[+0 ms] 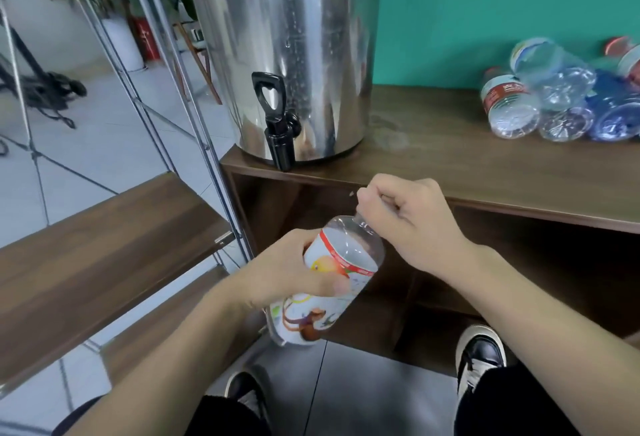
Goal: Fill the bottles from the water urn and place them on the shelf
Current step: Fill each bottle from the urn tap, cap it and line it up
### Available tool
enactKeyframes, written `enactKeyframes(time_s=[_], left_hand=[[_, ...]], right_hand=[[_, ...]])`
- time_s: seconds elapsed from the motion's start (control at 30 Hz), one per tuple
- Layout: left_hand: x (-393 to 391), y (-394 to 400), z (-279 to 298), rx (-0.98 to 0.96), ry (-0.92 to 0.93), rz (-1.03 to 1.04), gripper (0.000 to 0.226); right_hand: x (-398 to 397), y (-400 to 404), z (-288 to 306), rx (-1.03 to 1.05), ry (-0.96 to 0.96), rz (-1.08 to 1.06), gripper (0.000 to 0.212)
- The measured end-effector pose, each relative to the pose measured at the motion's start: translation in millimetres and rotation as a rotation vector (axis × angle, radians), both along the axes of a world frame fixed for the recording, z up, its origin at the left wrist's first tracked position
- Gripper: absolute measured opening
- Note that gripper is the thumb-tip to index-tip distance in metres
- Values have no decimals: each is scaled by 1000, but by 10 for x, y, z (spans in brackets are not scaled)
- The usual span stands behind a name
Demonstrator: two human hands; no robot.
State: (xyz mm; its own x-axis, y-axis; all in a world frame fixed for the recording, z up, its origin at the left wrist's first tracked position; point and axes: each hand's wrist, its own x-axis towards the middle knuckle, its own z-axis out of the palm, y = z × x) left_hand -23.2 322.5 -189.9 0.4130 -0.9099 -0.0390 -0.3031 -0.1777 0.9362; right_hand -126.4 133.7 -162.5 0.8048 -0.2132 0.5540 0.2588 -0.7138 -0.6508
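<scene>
Hands meet on one clear plastic bottle (pixel 332 276) held in the air below and in front of the water urn (pixel 284 51). The left hand (pixel 287 269) wraps round the bottle's labelled middle, thumb and fingers curled over the printed sleeve, and the bottle tilts with its neck up toward the urn and its base down toward the floor. The right hand (pixel 412 221) is closed over the bottle's neck, fingers curled tight round the top; the cap itself is hidden under them, so I cannot tell whether it is on or off. The part of the bottle above the label looks clear.

The urn is a tall polished steel cylinder standing at the left end of a dark wooden table (pixel 467 165), against a green wall. Its black tap (pixel 277 117) sticks out from the lower front of the urn, over the table's edge, handle upright. The bottle's neck sits lower than the tap and a little to the right of it, apart from it.

To the right of the urn, at the far end of the table, a heap of bottles (pixel 554 96) lies on its side, some clear, some blue, some with red labels. To the left of the urn stands a shelf (pixel 104 245) with chrome posts and brown wooden boards. Below the urn, two black and white shoes (pixel 479 359) rest on the grey floor.
</scene>
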Motion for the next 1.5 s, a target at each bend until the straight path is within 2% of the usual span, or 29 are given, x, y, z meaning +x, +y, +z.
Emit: enactKeyframes(time_s=[0.07,0.17,0.4,0.57,0.73,0.83,0.9,1.03,1.1,1.23,1.43,1.5], left_hand=[[29,48,24,21,27,-31,55],[-17,110,27,1,-158,88,53],[-104,183,-19,-37,-306,172,63],[-141,212,-33,-27,-327,192,65],[-123,231,-64,16,-230,179,59],[-150,198,-88,16,-152,213,62],[-176,161,-103,13,-108,265,61],[-193,87,-194,13,-46,398,59],[-179,69,-250,12,-16,480,65],[-131,75,-301,-75,48,634,78],[-82,86,-222,-170,18,735,70],[-80,81,-185,-193,0,747,69]], right_hand=[[-56,-9,52,-42,8,113,31],[-108,-98,90,-146,164,149,16],[-167,-82,102,-186,343,105,46],[-238,-123,177,-147,387,203,33],[-317,-196,234,68,329,319,41],[-299,-176,258,296,205,252,41],[-233,-195,243,332,133,131,39],[-26,-241,164,126,174,-250,34],[61,-220,138,22,238,-340,31],[186,-174,128,-122,297,-384,33],[246,-126,193,-121,344,-405,55],[230,-73,261,-88,285,-370,54]])
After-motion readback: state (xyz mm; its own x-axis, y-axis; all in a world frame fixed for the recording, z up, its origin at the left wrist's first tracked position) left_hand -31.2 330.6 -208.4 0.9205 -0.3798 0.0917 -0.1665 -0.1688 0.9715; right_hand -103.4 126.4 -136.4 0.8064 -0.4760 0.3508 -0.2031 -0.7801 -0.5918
